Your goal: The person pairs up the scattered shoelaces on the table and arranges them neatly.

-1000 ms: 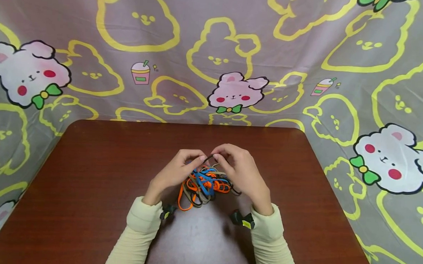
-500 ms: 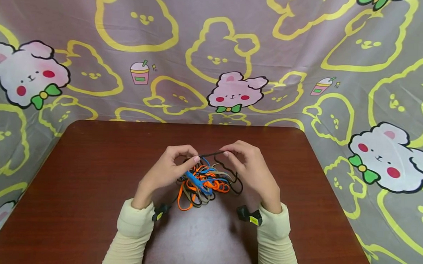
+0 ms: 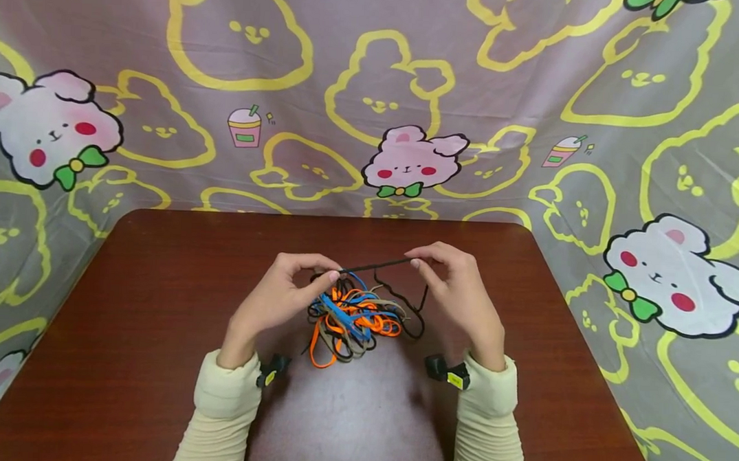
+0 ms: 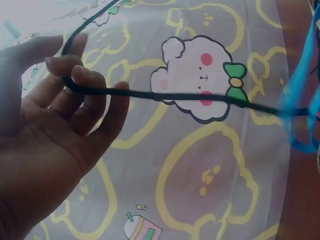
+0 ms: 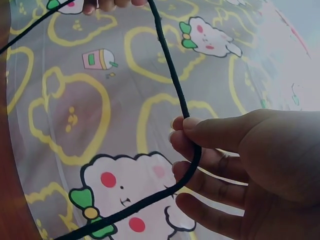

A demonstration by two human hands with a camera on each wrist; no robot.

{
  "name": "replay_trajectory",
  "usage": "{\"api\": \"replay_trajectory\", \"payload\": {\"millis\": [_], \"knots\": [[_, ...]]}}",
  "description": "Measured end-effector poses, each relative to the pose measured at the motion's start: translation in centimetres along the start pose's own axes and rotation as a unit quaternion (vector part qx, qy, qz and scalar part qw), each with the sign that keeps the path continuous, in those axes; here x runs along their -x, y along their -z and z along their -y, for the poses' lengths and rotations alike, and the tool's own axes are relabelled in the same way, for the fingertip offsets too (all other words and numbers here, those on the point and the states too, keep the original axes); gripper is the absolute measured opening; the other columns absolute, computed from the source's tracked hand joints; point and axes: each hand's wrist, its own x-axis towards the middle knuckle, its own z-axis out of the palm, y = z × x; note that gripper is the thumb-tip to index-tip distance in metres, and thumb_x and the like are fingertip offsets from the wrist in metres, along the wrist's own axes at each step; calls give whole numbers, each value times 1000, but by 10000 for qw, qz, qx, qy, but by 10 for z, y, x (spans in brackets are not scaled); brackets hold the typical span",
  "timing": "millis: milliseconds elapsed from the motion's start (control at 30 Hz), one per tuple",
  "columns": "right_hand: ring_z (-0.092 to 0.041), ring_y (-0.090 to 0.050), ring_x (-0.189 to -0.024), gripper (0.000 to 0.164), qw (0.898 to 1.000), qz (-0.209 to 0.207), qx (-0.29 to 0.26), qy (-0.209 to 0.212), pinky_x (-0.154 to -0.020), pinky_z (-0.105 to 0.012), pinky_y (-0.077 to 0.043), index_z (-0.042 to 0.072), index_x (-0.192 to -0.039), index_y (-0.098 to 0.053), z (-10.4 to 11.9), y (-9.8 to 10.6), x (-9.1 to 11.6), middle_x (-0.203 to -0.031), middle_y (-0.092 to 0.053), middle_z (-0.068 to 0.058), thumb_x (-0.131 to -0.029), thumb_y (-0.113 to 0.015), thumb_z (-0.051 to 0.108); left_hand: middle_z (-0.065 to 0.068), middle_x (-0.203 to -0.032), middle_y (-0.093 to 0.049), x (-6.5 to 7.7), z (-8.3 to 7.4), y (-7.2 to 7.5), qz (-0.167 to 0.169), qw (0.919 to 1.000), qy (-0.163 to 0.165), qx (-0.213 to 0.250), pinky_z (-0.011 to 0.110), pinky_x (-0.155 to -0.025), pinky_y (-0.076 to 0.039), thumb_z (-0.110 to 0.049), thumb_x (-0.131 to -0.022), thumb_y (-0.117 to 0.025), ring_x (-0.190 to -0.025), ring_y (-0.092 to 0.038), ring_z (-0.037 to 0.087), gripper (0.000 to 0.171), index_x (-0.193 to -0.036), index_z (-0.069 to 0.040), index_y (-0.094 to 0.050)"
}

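Near tangled cords (image 3: 356,318), parted hands (image 3: 270,293) (image 3: 462,289) pinch a seemingly taut black strand (image 3: 377,266).

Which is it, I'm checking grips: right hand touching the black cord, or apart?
Touching: in the right wrist view, the right hand pinches the black cord.

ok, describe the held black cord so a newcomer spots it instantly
Start from the brown table and find the tangle of orange, blue, tan and black cords on it. Over its far side, the left hand and right hand pinch a thin black cord. Unlike the looped strands below, it's drawn nearly straight between both hands.
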Motion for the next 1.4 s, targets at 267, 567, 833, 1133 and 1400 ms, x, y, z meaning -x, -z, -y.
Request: {"api": "replay_trajectory", "payload": {"millis": [267, 567, 833, 1133, 1400], "knots": [[-11, -63, -84, 11, 9991, -398, 56, -160, -76, -25, -47, 10, -103, -77, -4, 10, 2, -93, -73, 2, -94, -73, 7, -8, -111, -72, 6, -8, 3, -28, 9997, -25, -256, 32, -84, -53, -19, -100, -67, -93, -65, 12, 20, -119, -19, -74], [-11, -59, -82, 11, 9953, -937, 72, -241, -74, -20, -44, 9, -102, -77, -11, 19, 6, -91, -72, -2, -92, -74, 5, -4, -99, -70, 10, -12, 11, -416, 9983, -236, -343, 26, -68, -46, -14, -98, -69, -84, -59, 13, 21, -117, -20, -76], [-11, -62, -87, 11, 9929, -1141, 135, -292, -79, -20, -45, 8, -104, -77, -18, 27, 8, -97, -74, -3, -93, -73, 6, 1, -88, -68, 14, -12, 20, -758, 9948, -455, -505, 27, -72, -44, -9, -97, -70, -81, -57, 11, 21, -115, -16, -77], [-13, -62, -89, 13, 9902, -1331, 223, -354, -82, -19, -45, 6, -107, -76, -22, 32, 9, -99, -74, -6, -95, -70, 4, -3, -84, -64, 18, -13, 26, -988, 9921, -455, -632, 26, -77, -43, -8, -96, -70, -82, -58, 11, 22, -115, -15, -77], [-13, -62, -91, 16, 9869, -1516, 310, -458, -83, -20, -45, 7, -110, -76, -25, 39, 13, -101, -74, -6, -97, -68, 4, -1, -79, -58, 22, -14, 31, -1179, 9894, -574, -619, 25, -67, -40, -2, -95, -69, -77, -51, 11, 22, -114, -9, -77]]}}
